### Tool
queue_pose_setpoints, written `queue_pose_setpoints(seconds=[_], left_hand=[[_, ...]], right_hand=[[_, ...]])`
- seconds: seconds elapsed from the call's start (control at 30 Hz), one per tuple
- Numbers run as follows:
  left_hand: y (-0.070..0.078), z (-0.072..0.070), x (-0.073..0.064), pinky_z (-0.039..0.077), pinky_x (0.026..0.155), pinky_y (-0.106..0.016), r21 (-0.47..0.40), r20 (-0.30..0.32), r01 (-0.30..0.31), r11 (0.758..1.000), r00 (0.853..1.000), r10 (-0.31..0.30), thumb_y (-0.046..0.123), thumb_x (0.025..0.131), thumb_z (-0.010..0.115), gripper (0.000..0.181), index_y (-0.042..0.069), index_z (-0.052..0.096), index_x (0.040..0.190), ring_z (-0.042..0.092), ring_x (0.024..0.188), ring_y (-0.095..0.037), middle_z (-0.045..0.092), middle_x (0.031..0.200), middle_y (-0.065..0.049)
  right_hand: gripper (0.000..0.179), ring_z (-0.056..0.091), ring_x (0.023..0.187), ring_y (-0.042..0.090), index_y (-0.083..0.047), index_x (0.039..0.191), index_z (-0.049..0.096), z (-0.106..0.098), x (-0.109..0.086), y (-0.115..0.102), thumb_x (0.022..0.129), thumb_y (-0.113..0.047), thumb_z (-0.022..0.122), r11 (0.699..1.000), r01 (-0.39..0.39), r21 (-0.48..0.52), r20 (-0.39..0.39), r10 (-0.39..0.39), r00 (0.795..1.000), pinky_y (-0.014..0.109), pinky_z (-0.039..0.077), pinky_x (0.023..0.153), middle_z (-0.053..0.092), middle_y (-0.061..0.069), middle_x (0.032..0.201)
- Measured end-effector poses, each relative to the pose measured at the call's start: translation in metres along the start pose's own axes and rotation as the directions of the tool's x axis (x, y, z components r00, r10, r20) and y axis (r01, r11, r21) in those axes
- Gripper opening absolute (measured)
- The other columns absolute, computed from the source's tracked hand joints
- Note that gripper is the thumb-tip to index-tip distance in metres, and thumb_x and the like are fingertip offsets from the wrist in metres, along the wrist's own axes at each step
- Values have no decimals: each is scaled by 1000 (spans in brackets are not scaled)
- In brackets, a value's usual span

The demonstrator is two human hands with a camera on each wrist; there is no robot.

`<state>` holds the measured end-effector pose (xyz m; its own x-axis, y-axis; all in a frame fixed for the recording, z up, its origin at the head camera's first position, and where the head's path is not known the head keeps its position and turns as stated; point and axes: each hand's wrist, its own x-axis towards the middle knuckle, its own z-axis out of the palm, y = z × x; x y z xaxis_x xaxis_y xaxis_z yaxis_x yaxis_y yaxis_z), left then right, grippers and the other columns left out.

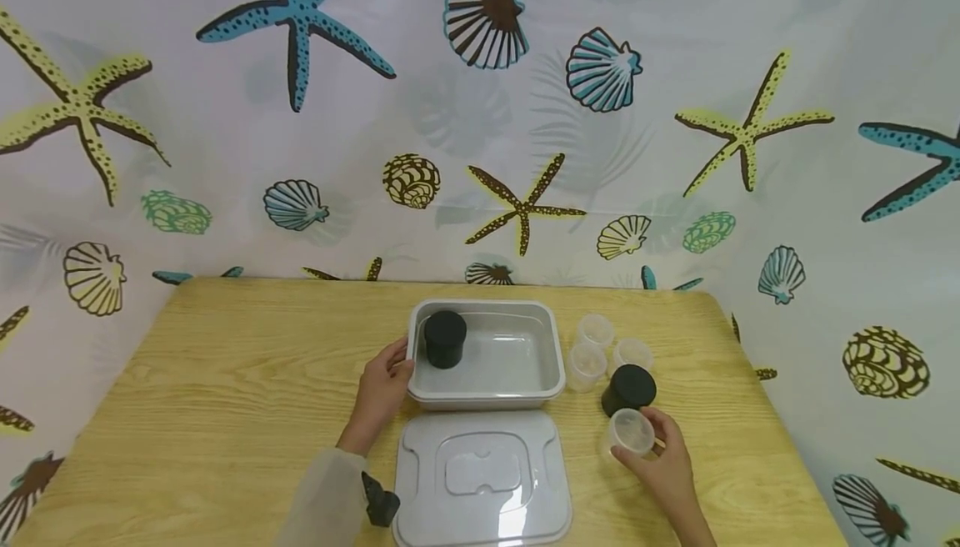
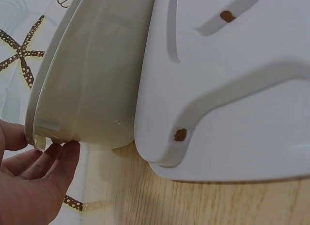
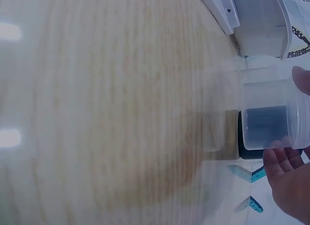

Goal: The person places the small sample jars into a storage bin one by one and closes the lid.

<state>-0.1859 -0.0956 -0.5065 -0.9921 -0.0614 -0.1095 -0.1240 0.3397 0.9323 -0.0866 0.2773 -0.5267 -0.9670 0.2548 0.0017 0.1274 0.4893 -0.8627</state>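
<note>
My left hand (image 1: 385, 384) grips the left rim of a white rectangular tub (image 1: 510, 370); in the left wrist view its thumb lies on one side of the rim and its fingers on the other. A black round jar (image 1: 446, 340) stands inside the tub at the left. To the right of the tub, my right hand (image 1: 670, 468) holds a clear plastic jar (image 1: 632, 430) between thumb and fingers. Just behind that jar is a second black jar (image 1: 628, 388). Through the clear jar (image 3: 266, 125) the dark one shows in the right wrist view.
A white tub lid (image 1: 483, 480) lies flat on the wooden table (image 1: 247, 380), in front of the tub. Several clear jars stand right of the tub, among them a rear one (image 1: 596, 330). A patterned curtain (image 1: 360, 130) hangs behind and beside the table.
</note>
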Motion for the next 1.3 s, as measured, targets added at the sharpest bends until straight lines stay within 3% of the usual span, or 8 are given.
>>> queue_pose_setpoints(seconds=[0.27,0.63,1.3], left_hand=[[-1,0,2,45,102,-45,3,4,-9,1000,1000,9,6,97,47,46,-1,40,142,53,123,-36,51,136,-25],[-1,1,1,45,101,-46,-3,4,5,1000,1000,-5,6,97,46,46,-1,39,143,52,123,-37,50,137,-25],[-1,0,1,44,103,-45,-15,13,-3,1000,1000,3,5,97,47,46,-1,40,142,52,124,-36,50,137,-25]], right_hand=[[70,51,112,23,-2,130,49,3,-3,-11,70,-9,84,999,28,20,5,-28,1000,25,48,89,52,15,129],[68,50,103,6,-1,129,51,6,-6,-23,69,-6,83,993,90,79,10,-91,996,19,46,88,55,13,124],[68,49,104,6,-1,131,51,6,-4,-50,71,-6,82,979,180,98,45,-185,982,15,46,89,54,12,127]])
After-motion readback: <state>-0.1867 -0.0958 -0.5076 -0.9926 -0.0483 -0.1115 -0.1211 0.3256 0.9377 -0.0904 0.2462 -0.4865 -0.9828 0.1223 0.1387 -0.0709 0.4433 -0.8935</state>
